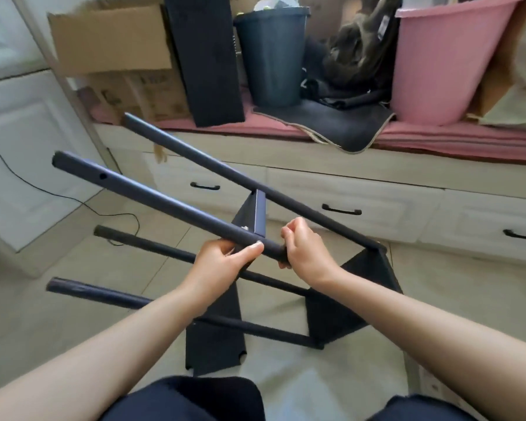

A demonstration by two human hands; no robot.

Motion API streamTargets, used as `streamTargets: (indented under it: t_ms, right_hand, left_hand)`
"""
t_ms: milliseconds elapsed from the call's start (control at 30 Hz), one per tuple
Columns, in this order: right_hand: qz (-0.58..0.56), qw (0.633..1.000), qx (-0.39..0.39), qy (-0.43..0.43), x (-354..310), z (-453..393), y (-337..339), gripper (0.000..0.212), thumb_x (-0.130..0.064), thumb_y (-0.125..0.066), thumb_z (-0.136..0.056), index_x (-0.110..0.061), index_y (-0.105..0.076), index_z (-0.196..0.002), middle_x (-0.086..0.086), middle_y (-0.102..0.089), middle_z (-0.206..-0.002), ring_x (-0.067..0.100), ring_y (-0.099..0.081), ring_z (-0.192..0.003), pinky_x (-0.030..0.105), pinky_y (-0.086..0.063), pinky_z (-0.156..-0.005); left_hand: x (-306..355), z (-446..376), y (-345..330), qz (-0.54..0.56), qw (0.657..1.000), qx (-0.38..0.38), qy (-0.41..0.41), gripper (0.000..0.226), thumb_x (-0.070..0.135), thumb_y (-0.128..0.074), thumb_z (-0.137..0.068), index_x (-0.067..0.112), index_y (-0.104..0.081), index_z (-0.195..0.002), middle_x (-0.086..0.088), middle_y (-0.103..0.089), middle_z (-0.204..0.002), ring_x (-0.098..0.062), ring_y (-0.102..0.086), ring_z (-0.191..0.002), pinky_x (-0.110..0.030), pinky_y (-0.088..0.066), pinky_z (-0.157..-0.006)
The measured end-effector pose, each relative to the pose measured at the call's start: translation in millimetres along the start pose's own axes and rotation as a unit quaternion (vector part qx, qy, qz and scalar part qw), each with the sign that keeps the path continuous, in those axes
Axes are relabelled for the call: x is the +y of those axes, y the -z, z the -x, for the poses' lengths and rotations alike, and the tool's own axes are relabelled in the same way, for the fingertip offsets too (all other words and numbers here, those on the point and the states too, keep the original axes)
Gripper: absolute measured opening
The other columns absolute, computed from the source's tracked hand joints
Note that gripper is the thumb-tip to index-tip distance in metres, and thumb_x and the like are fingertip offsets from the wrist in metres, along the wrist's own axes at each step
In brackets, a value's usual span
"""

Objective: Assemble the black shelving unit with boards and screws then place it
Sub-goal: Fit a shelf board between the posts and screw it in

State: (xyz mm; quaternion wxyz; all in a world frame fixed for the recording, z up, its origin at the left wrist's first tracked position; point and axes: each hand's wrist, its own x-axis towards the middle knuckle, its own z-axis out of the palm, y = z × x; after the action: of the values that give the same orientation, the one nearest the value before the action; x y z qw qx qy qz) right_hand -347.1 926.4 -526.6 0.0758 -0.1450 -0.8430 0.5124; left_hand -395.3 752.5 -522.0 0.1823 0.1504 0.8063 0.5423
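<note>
So the black shelving unit (331, 317) is lying on its side on the tiled floor (73, 329), right in front of my knees, only partly built. Four round black poles stick out toward the left, and two black boards are already fixed between them: one near board (216, 344) standing on the tiles and another board (356, 293) further right at the pole ends.

Both hands are on the upper near pole (164, 199), the one with a screw hole showing near its left end. Left hand (222, 259) is wrapped around it, thumb lying along the top and fingers curled underneath. Right hand (304, 250) grips the same pole just to the right of the left hand, fingers curled over it, knuckles up. There's something small and pale right where the pole meets the board, just above the left thumb, too blurry to say if it's a screw.

Far side of the scene is a window bench with a pink cushion (438, 138) and drawers with black handles below. Leaning on it is one more black board (205, 59), upright next to a cardboard box (113, 41). Right of that there's a dark bin (271, 56), a dark mat (331, 123) hanging over the edge, and a pink tub (441, 62)
</note>
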Motion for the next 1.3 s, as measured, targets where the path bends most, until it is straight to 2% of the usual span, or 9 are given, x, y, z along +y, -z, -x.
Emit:
streamTargets:
  t_ms: [200,267,367,600,833,933,1067,1167,1300]
  right_hand:
    - [0.065,0.995,-0.069,0.002,1,-9,-53,0.021,-0.032,-0.034,-0.107,-0.014,-0.044,-0.102,0.009,-0.062,-0.088,0.026,-0.065,-0.082,0.036,-0.057,-0.07]
    - [0.092,0.992,-0.085,0.008,5,-13,-65,0.022,-0.032,-0.032,-0.107,-0.014,-0.043,-0.101,0.005,-0.06,-0.084,0.018,-0.062,-0.076,0.021,-0.049,-0.056]
    - [0.121,0.989,-0.089,0.013,10,-20,-80,0.022,-0.033,-0.03,-0.107,-0.016,-0.042,-0.1,0.0,-0.056,-0.08,0.009,-0.052,-0.068,0.016,-0.036,-0.045]
    - [0.149,0.983,-0.101,0.027,21,-27,-106,0.02,-0.032,-0.03,-0.107,-0.018,-0.041,-0.098,-0.003,-0.053,-0.08,0.007,-0.051,-0.068,0.016,-0.032,-0.049]
    - [0.129,0.986,-0.097,0.024,30,-30,-112,0.022,-0.037,-0.031,-0.106,-0.025,-0.04,-0.09,-0.001,-0.056,-0.078,0.012,-0.052,-0.068,0.022,-0.032,-0.052]
    - [0.138,0.984,-0.107,0.026,34,-27,-113,0.024,-0.039,-0.031,-0.105,-0.028,-0.038,-0.085,-0.001,-0.057,-0.077,0.014,-0.053,-0.067,0.026,-0.034,-0.052]
    - [0.157,0.981,-0.114,0.031,36,-21,-116,0.023,-0.041,-0.029,-0.105,-0.025,-0.041,-0.094,0.001,-0.058,-0.078,0.018,-0.056,-0.069,0.032,-0.043,-0.058]
    - [0.16,0.98,-0.111,0.035,35,-20,-115,0.023,-0.04,-0.03,-0.105,-0.024,-0.041,-0.093,0.0,-0.057,-0.077,0.016,-0.055,-0.068,0.029,-0.04,-0.056]
    - [0.167,0.977,-0.126,0.033,33,-17,-113,0.022,-0.038,-0.03,-0.106,-0.023,-0.042,-0.095,-0.001,-0.057,-0.079,0.016,-0.054,-0.07,0.029,-0.039,-0.057]
  left_hand:
    - [-69,27,12,0.121,0.988,0.066,0.07,0.06,0.06,-0.072,-0.067,0.034,-0.067,-0.121,0.016,-0.074,-0.107,-0.006,-0.067,-0.108,-0.029,-0.051,-0.096]
    - [-86,30,10,0.158,0.978,0.095,0.093,0.069,0.06,-0.073,-0.064,0.027,-0.067,-0.125,0.014,-0.075,-0.108,-0.01,-0.066,-0.111,-0.037,-0.05,-0.102]
    - [-104,29,8,0.21,0.965,0.11,0.112,0.072,0.059,-0.075,-0.06,0.024,-0.068,-0.122,0.012,-0.076,-0.107,-0.009,-0.068,-0.108,-0.037,-0.05,-0.102]
    - [-134,22,15,0.252,0.955,0.105,0.116,0.078,0.059,-0.077,-0.059,0.023,-0.065,-0.127,0.01,-0.075,-0.112,-0.004,-0.068,-0.107,-0.029,-0.051,-0.096]
    - [-141,14,16,0.249,0.956,0.098,0.119,0.052,0.049,-0.073,-0.072,0.033,-0.064,-0.121,0.022,-0.073,-0.109,0.008,-0.065,-0.103,-0.019,-0.048,-0.092]
    - [-134,23,13,0.188,0.959,0.172,0.123,0.02,0.038,-0.076,-0.083,0.034,-0.066,-0.099,0.031,-0.072,-0.087,0.019,-0.063,-0.085,-0.004,-0.048,-0.072]
    - [-122,37,12,0.021,0.927,0.342,0.151,0.043,0.052,-0.084,-0.07,0.022,-0.055,-0.082,0.009,-0.061,-0.076,-0.009,-0.06,-0.072,-0.024,-0.042,-0.059]
    - [-114,42,21,-0.127,0.912,0.367,0.129,0.053,0.051,-0.083,-0.071,0.021,-0.039,-0.075,0.005,-0.047,-0.066,-0.016,-0.045,-0.06,-0.03,-0.029,-0.05]
    - [-117,50,26,-0.265,0.902,0.333,0.072,0.039,0.028,-0.08,-0.081,0.022,-0.041,-0.081,0.007,-0.05,-0.08,-0.019,-0.049,-0.07,-0.029,-0.03,-0.053]
